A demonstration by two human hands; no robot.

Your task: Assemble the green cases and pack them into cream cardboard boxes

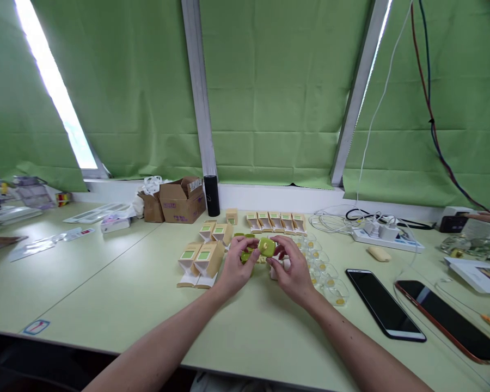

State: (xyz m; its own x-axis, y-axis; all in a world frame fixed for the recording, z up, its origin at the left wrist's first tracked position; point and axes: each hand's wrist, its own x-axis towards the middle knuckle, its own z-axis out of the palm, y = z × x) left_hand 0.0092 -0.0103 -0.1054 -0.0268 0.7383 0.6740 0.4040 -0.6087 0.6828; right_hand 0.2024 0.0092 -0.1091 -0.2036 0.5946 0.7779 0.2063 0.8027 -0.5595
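A small green square piece (267, 247) with a pale raised bit on its face is held above the table between both hands. My left hand (237, 267) pinches its left side with thumb and fingers. On its right side, the fingertips of my right hand (294, 272) grip it too. More green pieces (245, 256) lie behind my left fingers, partly hidden. Small white items (274, 269) show beneath my right hand. Clear plastic cups with yellow centres (335, 294) stand in rows just right of my right hand. Open tan boxes with green labels (204, 258) are left of my left hand.
Further tan boxes (275, 222) line the back, near a cardboard carton (182, 200) and black cylinder (211, 196). At right are two phones (384, 302), a power strip (387, 239) and cables. Another person's hand (488, 219) shows at the right edge.
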